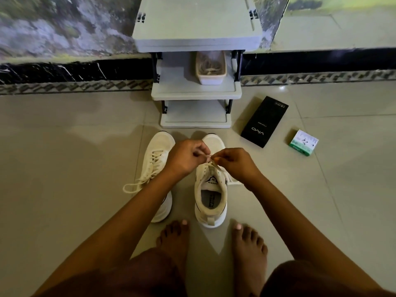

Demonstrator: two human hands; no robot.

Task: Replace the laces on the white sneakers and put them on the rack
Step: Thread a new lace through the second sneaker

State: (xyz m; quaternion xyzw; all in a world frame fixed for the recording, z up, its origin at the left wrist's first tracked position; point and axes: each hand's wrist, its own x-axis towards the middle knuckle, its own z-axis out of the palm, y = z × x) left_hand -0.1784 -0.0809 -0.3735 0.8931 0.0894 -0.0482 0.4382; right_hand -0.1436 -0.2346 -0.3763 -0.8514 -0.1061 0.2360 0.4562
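Two white sneakers stand side by side on the tiled floor, toes toward the rack. The left sneaker [157, 168] is laced, and a loop of its cream lace [137, 186] trails off to the left. Over the right sneaker [211, 196] my left hand [185, 158] and my right hand [232, 162] meet, each pinching the cream lace [211, 160] above the eyelets. The grey plastic rack [196, 91] stands just beyond the toes, with three shelves.
A pale tub [211, 68] of tangled laces sits on the rack's middle shelf. On the floor to the right lie a black phone box [264, 122] and a small green-and-white box [303, 142]. My bare feet [174, 239] are just behind the sneakers' heels. A dark skirting runs along the wall.
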